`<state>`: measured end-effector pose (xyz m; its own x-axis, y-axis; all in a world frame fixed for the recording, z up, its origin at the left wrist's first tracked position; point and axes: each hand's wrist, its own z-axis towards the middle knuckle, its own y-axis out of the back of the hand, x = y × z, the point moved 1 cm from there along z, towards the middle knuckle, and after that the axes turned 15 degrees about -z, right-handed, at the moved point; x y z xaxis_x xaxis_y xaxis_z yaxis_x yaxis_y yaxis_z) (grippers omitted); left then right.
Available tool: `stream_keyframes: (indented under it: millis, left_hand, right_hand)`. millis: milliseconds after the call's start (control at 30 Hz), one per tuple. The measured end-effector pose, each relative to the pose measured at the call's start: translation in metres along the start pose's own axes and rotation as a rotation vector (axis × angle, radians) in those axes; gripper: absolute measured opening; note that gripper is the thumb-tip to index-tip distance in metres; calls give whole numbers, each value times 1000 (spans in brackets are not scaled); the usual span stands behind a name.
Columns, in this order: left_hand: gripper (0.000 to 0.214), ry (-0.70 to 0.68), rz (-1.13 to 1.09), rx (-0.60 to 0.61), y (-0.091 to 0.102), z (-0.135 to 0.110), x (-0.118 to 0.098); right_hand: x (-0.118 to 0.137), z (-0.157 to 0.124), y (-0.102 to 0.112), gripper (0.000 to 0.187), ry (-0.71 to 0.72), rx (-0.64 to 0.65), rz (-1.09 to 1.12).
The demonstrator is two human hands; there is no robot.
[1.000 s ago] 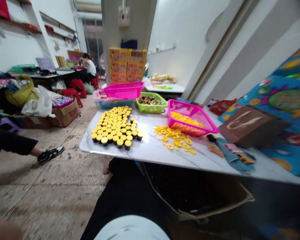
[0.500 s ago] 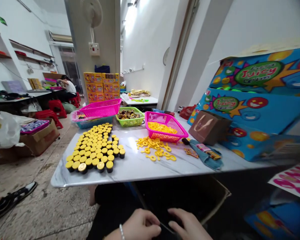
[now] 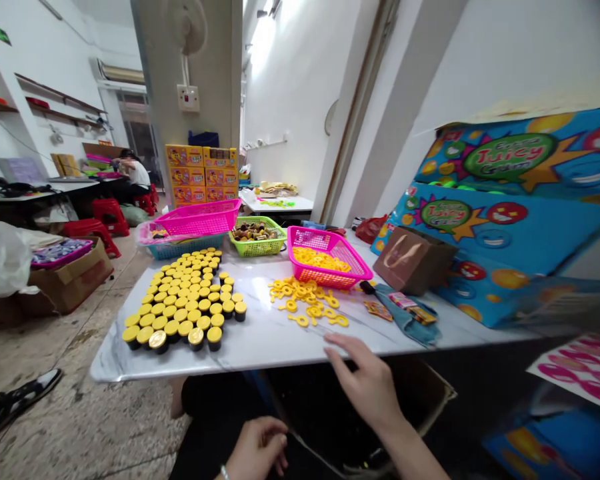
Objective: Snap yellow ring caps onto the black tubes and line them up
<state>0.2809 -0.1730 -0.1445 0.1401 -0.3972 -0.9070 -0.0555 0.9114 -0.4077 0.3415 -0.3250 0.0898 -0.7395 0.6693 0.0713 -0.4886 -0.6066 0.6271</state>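
Observation:
My right hand (image 3: 364, 380) is at the front edge of the marble-patterned table (image 3: 280, 350), fingers apart and nothing between them. Just beyond its fingertips lies a loose pile of yellow plastic ring-ended sticks (image 3: 307, 299), like bubble wands. More of these fill the pink basket (image 3: 330, 275) behind. Low over my lap, my left hand (image 3: 257, 445) has its fingers curled inward; anything within them is hidden. On the table's left side stand many small dark tubs with yellow lids (image 3: 180, 300), packed upright side by side.
A green basket (image 3: 257, 247) of small brownish pieces and a tilted pink basket (image 3: 197, 217) stand at the back. To the right are a brown paper bag (image 3: 413, 260), blue cloth (image 3: 415, 323) and large blue gum boxes (image 3: 500, 227). An open carton (image 3: 437, 393) sits below the table.
My right hand has moved up and forward from my lap to the table edge, its fingers spreading. The left hand has shifted slightly left and stays low.

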Motion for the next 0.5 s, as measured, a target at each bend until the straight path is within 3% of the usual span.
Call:
stream_keyframes:
  millis: [67, 133, 200, 367, 500]
  left_hand:
    - [66, -1, -2, 10, 3, 4, 4]
    - [68, -13, -2, 27, 5, 10, 11]
    - [66, -73, 41, -3, 6, 16, 18]
    - [46, -542, 316, -167, 1, 18, 21]
    - [27, -788, 503, -69, -2, 11, 6]
  right_hand:
    - [-25, 31, -4, 42, -155, -42, -145]
    - [-46, 58, -15, 61, -351, 138, -293]
    - [-55, 76, -31, 75, -455, 253, -352]
    - [-43, 96, -75, 91, -452, 368, -387]
    - [-36, 103, -84, 87, -437, 369, -373]
